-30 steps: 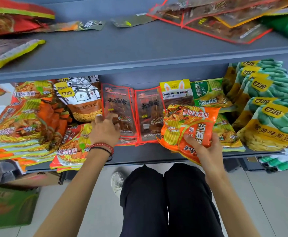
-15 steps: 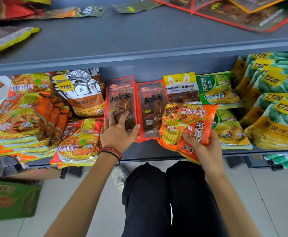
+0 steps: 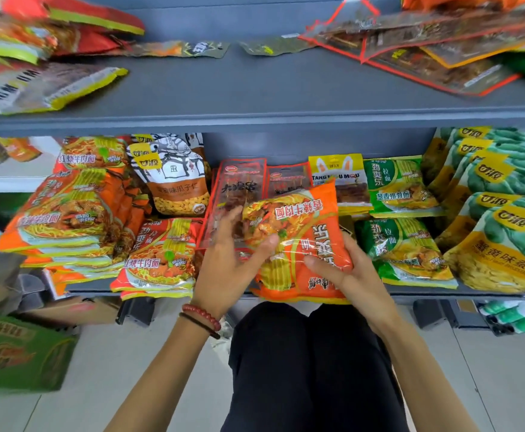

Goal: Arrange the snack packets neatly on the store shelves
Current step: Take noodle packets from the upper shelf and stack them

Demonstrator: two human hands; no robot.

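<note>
Grey store shelving, two tiers. The lower shelf (image 3: 167, 291) is crowded, and a person in dark trousers crouches before it.

Risks, left to right:
- At the lip, the front orange noodle pile (image 3: 158, 260) overhangs. A nudge from the wrist beside it could likely slide it off.
- Beside it, the left hand (image 3: 224, 269) pinches the left edge of the held orange noodle packet (image 3: 298, 244), thumb on its face and fingers behind.
- Those fingers sit close against the skewer packets (image 3: 239, 188), which stand on end and may topple if brushed.
- Further right, the right hand (image 3: 351, 275) grips the packet's lower right, thumb on the front and fingers wrapped behind.
- The packet hangs over the shelf front with its print upside down. Shelved that way it would read wrong.
- The film is glossy, so either grip could slip.

Count, left to right:
- Orange noodle piles: three, packets per pile not countable.
- Seed-kernel bag (image 3: 174, 182): one seen.
- Skewer packets: two.
- Held packet: one.
- Rabbit-ear packet (image 3: 336, 173): one on a small stack.
- Green noodle stacks (image 3: 401, 251): two.
- Green broad-bean bags (image 3: 504, 232): at least six.
</note>
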